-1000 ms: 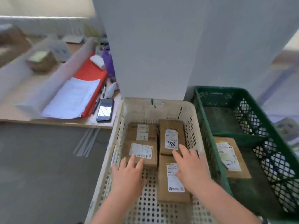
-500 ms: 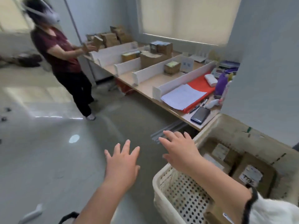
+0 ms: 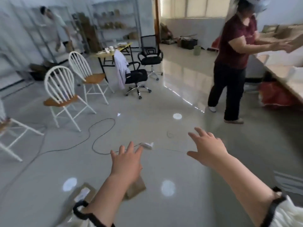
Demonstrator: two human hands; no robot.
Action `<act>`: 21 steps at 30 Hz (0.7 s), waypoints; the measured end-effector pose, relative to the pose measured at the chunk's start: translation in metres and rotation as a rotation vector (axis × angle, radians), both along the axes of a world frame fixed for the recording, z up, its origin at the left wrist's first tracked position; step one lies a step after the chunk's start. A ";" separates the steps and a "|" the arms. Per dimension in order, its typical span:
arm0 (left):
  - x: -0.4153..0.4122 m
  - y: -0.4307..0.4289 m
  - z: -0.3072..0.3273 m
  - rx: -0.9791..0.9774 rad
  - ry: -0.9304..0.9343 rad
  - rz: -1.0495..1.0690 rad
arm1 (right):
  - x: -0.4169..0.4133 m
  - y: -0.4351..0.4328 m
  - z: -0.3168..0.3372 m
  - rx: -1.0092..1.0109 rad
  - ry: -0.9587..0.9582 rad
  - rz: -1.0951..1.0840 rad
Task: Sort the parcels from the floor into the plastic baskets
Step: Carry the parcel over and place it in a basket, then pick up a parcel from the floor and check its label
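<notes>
- A flat brown cardboard parcel (image 3: 84,192) lies on the glossy grey floor (image 3: 164,125). Its white label is too blurred to read.
- A second brown cardboard parcel (image 3: 136,187) lies on the floor, half under the left forearm.
- Left hand (image 3: 126,161): grip apart, fingers spread, empty.
- Right hand (image 3: 208,148): likewise apart and empty.
- The person has swung away from the plastic baskets, now out of sight, probably to fetch another parcel.
</notes>
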State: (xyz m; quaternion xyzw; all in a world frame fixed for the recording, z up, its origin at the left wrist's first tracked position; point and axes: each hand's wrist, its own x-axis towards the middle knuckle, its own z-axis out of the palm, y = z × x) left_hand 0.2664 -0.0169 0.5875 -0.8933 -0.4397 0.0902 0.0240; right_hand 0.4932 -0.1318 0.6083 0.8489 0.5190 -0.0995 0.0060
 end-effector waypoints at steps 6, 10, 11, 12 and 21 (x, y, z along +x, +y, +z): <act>-0.114 0.011 -0.036 -0.102 0.013 0.415 | -0.060 0.083 -0.027 -0.124 0.014 0.341; -0.146 -0.004 -0.067 -0.189 0.008 0.606 | -0.080 0.116 -0.059 -0.230 0.025 0.532; -0.149 -0.010 -0.075 -0.211 0.008 0.653 | -0.081 0.122 -0.067 -0.264 0.024 0.563; -0.151 -0.015 -0.084 -0.209 0.008 0.692 | -0.081 0.129 -0.074 -0.286 0.020 0.585; -0.129 0.005 -0.229 -0.348 -0.030 0.831 | -0.084 0.197 -0.216 -0.398 0.044 0.572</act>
